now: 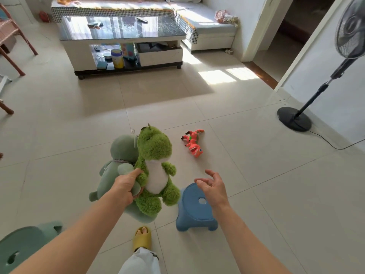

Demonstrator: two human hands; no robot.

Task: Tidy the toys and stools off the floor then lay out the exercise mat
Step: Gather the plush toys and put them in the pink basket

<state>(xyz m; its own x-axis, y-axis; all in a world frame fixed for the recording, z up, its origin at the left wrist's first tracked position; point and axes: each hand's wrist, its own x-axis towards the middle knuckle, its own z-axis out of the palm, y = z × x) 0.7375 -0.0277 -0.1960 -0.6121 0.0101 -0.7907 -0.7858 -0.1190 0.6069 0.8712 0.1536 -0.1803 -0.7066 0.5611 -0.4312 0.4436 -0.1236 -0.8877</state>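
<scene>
Both forearms reach forward over the tiled floor. Left hand (126, 186) clamps two plush toys together, fingers curled round them: a fuzzy green dinosaur (156, 171) held upright, head away from the camera, and a pale green plush (118, 155) just behind it, probably a bear, its face hidden. Right hand (212, 186) hovers palm-down above the blue stool (194, 210), fingers spread and loosely bent, holding nothing. Stool stands upright beside the dinosaur. Orange dinosaur (193, 142) lies on the floor beyond, long axis running away, head nearer. Green stool (23, 244) sits low left, yellow slipper (142, 237) between the arms.
</scene>
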